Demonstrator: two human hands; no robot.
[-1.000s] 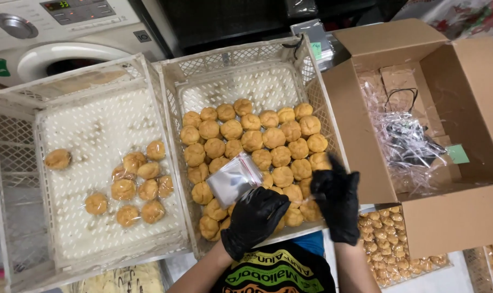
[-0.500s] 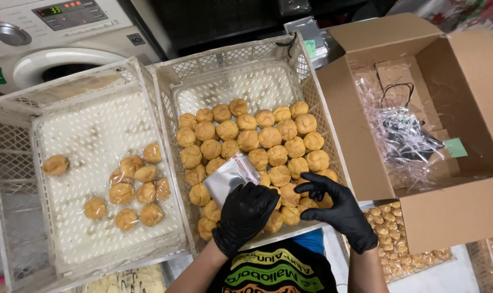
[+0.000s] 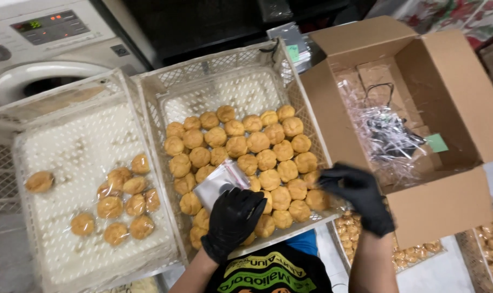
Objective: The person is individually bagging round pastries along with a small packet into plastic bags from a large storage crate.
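Black gloves cover both hands, which work over the middle white plastic crate (image 3: 149, 103), the one filled with round golden pastry puffs (image 3: 257, 154). The left hand (image 3: 233, 220) rests at about six o'clock in that crate, its fingers closed over the near end of a small clear plastic bag (image 3: 220, 182); the bag lies flat on the puffs and runs from the glove toward eleven o'clock, so its long axis points away from the person and its free end is the far one. The right hand (image 3: 360, 196) hovers at roughly four o'clock of the crate, over its right rim, fingers spread and curled with nothing visibly in them, though the blur makes that hard to confirm. From this hand the bag lies toward nine o'clock, near but apart, with several puffs between them; the left hand is plainly the nearer, being in touch already. At nine o'clock stands a second crate (image 3: 24, 157) holding bagged puffs (image 3: 121, 201), and at three o'clock an open cardboard box (image 3: 447, 211) with crumpled clear film (image 3: 390, 138) inside.
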